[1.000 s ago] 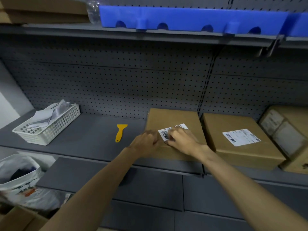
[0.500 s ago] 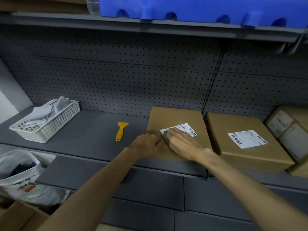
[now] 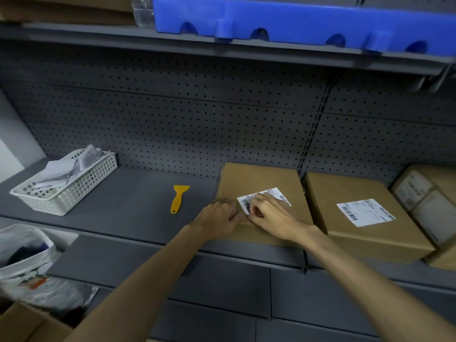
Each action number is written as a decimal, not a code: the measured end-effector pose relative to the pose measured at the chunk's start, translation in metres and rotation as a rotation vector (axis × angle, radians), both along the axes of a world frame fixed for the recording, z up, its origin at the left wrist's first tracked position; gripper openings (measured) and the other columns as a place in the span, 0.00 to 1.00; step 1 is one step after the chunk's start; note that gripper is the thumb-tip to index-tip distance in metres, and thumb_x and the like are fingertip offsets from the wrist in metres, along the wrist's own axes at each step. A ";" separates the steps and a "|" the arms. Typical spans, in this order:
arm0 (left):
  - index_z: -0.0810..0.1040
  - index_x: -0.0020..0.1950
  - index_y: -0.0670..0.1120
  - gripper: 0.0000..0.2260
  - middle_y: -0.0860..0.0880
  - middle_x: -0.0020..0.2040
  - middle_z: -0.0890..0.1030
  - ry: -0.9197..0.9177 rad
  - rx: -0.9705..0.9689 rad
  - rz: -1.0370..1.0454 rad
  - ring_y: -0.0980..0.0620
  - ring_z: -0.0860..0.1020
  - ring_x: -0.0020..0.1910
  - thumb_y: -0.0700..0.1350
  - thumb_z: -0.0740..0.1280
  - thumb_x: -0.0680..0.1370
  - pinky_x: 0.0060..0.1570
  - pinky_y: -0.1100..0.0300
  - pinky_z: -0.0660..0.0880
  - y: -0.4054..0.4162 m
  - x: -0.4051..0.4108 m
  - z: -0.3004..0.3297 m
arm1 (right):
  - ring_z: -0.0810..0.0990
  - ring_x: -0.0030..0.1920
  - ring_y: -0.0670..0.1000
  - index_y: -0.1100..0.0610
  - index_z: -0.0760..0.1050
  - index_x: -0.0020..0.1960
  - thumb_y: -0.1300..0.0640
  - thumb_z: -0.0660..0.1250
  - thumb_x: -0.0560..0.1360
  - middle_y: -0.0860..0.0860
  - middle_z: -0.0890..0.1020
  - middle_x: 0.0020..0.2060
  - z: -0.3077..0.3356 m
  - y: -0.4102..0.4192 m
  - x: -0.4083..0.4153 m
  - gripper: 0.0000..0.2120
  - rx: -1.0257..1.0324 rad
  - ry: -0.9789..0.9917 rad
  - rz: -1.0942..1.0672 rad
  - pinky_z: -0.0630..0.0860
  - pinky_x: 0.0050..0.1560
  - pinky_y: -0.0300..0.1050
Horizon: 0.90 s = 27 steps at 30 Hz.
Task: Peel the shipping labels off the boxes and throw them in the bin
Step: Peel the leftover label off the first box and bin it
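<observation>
LABEL: shipping label [image 3: 265, 199] on near-left box [image 3: 261, 183], shelf centre; thin, tearable, adhesive | HANDS: right hand [image 3: 274, 218] pinches its near-left corner; left hand [image 3: 218, 218] curled, steadying box edge | HOLD: judged best at lifted corner, peel slowly | BIN: white basket [image 3: 61, 186] far left

On the shelf [image 3: 128, 208] before you, left to right: basket [image 3: 74, 193] holding papers [image 3: 61, 169], scraper [image 3: 179, 197], first box [image 3: 261, 178], second box [image 3: 365, 243]. Each box carries a label [image 3: 365, 212] on top. Both your hands rest on the first box, left hand [image 3: 218, 218] beside right hand [image 3: 269, 217].
</observation>
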<state>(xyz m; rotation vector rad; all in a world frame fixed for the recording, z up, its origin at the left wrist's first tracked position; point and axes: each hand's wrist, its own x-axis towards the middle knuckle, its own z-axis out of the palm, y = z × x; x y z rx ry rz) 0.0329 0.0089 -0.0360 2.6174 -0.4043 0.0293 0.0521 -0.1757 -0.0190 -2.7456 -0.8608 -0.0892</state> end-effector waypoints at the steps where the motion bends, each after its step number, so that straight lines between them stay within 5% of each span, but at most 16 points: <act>1: 0.64 0.39 0.46 0.13 0.50 0.40 0.70 -0.011 0.001 0.008 0.45 0.74 0.42 0.49 0.63 0.80 0.38 0.56 0.67 -0.001 0.000 -0.001 | 0.73 0.51 0.51 0.57 0.73 0.44 0.55 0.62 0.77 0.48 0.76 0.45 -0.001 0.000 -0.001 0.06 -0.002 -0.016 0.001 0.67 0.47 0.43; 6: 0.65 0.38 0.45 0.15 0.50 0.39 0.70 -0.032 -0.005 0.040 0.48 0.71 0.39 0.51 0.64 0.79 0.38 0.56 0.67 -0.002 0.001 -0.006 | 0.73 0.53 0.55 0.59 0.72 0.48 0.58 0.58 0.79 0.54 0.77 0.50 -0.003 0.003 -0.004 0.06 -0.034 -0.008 -0.015 0.67 0.50 0.46; 12: 0.65 0.37 0.45 0.17 0.50 0.37 0.71 -0.040 0.051 0.049 0.49 0.69 0.36 0.55 0.62 0.80 0.39 0.54 0.71 -0.001 0.003 -0.005 | 0.73 0.44 0.48 0.53 0.74 0.44 0.59 0.61 0.78 0.44 0.73 0.44 0.019 -0.019 0.012 0.05 0.141 0.020 -0.246 0.61 0.39 0.42; 19: 0.66 0.36 0.46 0.19 0.48 0.36 0.74 -0.026 0.112 0.068 0.45 0.75 0.38 0.57 0.61 0.79 0.39 0.55 0.69 -0.005 0.009 -0.004 | 0.75 0.46 0.53 0.56 0.72 0.45 0.59 0.59 0.78 0.48 0.78 0.44 0.011 -0.016 0.014 0.05 0.170 0.126 -0.239 0.68 0.42 0.47; 24: 0.66 0.36 0.46 0.19 0.49 0.35 0.74 -0.013 0.126 0.073 0.45 0.76 0.38 0.58 0.61 0.79 0.39 0.57 0.67 -0.004 0.010 -0.006 | 0.77 0.48 0.53 0.56 0.74 0.47 0.59 0.59 0.79 0.49 0.77 0.46 0.007 -0.013 0.015 0.06 0.173 0.106 -0.278 0.67 0.42 0.45; 27: 0.67 0.36 0.46 0.20 0.48 0.37 0.76 -0.007 0.132 0.079 0.45 0.77 0.41 0.59 0.61 0.79 0.41 0.56 0.68 -0.005 0.012 -0.006 | 0.75 0.42 0.48 0.59 0.74 0.47 0.61 0.59 0.80 0.48 0.76 0.42 0.008 -0.017 0.021 0.07 0.277 0.188 -0.292 0.67 0.35 0.35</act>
